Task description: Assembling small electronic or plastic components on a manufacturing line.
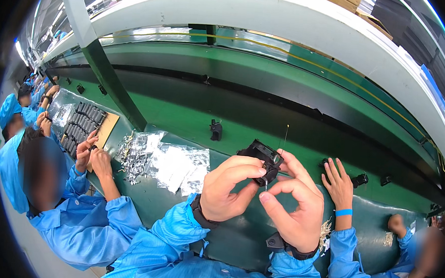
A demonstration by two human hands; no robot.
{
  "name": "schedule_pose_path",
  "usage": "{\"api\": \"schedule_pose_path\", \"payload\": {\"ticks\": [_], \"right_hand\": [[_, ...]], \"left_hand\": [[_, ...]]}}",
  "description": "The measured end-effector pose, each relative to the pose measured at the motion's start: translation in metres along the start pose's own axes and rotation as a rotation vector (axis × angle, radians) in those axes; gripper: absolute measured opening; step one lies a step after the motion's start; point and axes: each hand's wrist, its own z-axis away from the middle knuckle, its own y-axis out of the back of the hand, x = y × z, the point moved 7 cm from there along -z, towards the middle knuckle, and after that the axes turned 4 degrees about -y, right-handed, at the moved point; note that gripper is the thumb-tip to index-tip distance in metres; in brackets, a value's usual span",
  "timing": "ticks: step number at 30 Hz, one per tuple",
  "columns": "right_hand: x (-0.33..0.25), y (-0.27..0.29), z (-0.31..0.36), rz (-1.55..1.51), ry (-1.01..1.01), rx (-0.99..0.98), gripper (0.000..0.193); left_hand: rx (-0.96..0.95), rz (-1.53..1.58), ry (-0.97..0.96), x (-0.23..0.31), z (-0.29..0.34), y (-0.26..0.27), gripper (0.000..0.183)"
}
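Your left hand (228, 188) grips a small black plastic part (261, 157), boxy and dark, held above the green bench edge (237, 236). Your right hand (293, 209) pinches a thin metal pin (266, 183) at its underside, thumb and forefinger closed. Clear, crumpled plastic bags (177, 167) of shiny metal bits lie to your left.

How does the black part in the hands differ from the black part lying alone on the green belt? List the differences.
The held part is up off the table, gripped by the left hand and right hand; the belt part lies alone and untouched on the belt. The held part looks larger. Fingers partly cover it; the belt part is in full view. Both are black.
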Motion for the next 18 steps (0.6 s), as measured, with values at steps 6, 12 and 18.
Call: {"api": "schedule_pose_path", "payload": {"ticks": [6,12,18], "right_hand": [[-0.001,0.0105,0.0031,0.047,-0.015,0.09,0.012],[0.001,0.0073,0.0018,0.026,0.003,0.064,0.012],[-0.0027,0.0034,0.0028,0.014,0.048,0.053,0.014]], "left_hand": [[-0.066,-0.004,0.026,0.0002,-0.0039,-0.003,0.05],[-0.064,0.012,0.04,-0.0019,0.0003,-0.0044,0.05],[-0.055,0.031,0.059,-0.0048,0.0016,-0.0059,0.05]]}}
